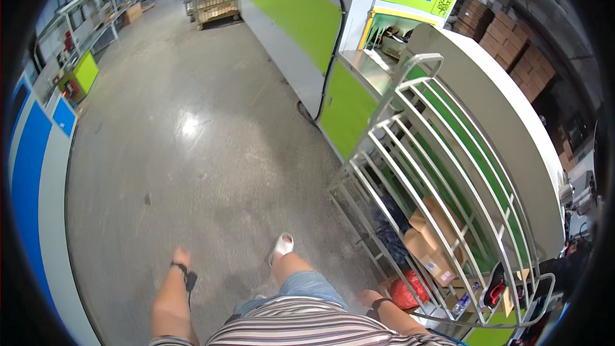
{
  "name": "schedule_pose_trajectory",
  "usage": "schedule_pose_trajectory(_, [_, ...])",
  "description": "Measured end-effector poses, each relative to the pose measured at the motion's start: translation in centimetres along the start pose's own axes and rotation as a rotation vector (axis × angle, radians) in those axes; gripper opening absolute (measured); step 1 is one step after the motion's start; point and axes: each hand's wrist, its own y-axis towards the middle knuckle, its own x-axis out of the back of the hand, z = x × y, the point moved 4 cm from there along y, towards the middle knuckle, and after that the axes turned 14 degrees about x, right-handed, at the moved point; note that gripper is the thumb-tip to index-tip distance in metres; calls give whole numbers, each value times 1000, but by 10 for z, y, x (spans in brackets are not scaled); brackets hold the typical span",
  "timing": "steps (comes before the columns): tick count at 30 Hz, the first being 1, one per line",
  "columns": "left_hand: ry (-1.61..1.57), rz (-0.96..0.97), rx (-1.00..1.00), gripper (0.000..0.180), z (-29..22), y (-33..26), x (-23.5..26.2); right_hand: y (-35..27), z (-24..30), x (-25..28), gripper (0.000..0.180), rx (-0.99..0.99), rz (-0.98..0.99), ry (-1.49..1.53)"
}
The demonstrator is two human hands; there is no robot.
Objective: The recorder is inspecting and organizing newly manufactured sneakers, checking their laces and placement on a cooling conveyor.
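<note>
My left hand (182, 257) hangs over the concrete floor, away from any object, with a dark band and a dangling dark piece at the wrist. Its fingers are too foreshortened to make out. Low at my right side, my right hand (368, 298) is beside the metal rail cart (442, 186), nearest to a red bag (409, 290); whether it touches anything does not show. A dark band circles that wrist too, and its fingers are hidden. Inside the cart lie a cardboard box (437, 264), dark blue cloth-like material (392, 230) and a clear bottle (462, 302).
A large green and white machine (288, 19) lines the right of the aisle. Blue and white cabinets (32, 173) run along the left. Farther ahead stands a wire cart (214, 3). Stacked cartons (506, 38) rise at the far right. The grey floor (173, 173) stretches ahead.
</note>
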Motion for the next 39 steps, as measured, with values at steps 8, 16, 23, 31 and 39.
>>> schedule_pose_trajectory(8, [-117,175,-769,46,-475,26,35,138,150,250,35,-49,-250,-237])
schedule_pose_trajectory(16, [111,608,-1037,41,-792,-16,-13,187,381,589,36,498,-923,331])
schedule_pose_trajectory(23, [-164,1038,-1554,35,-1149,-249,-40,167,370,759,33,51,-1574,291])
schedule_pose_trajectory(31, [-228,584,-1845,41,-1470,-515,-120,149,287,851,37,-211,-1768,186])
schedule_pose_trajectory(39, [364,14,-1768,26,-1674,-593,-219,166,208,902,96,-410,-1262,208])
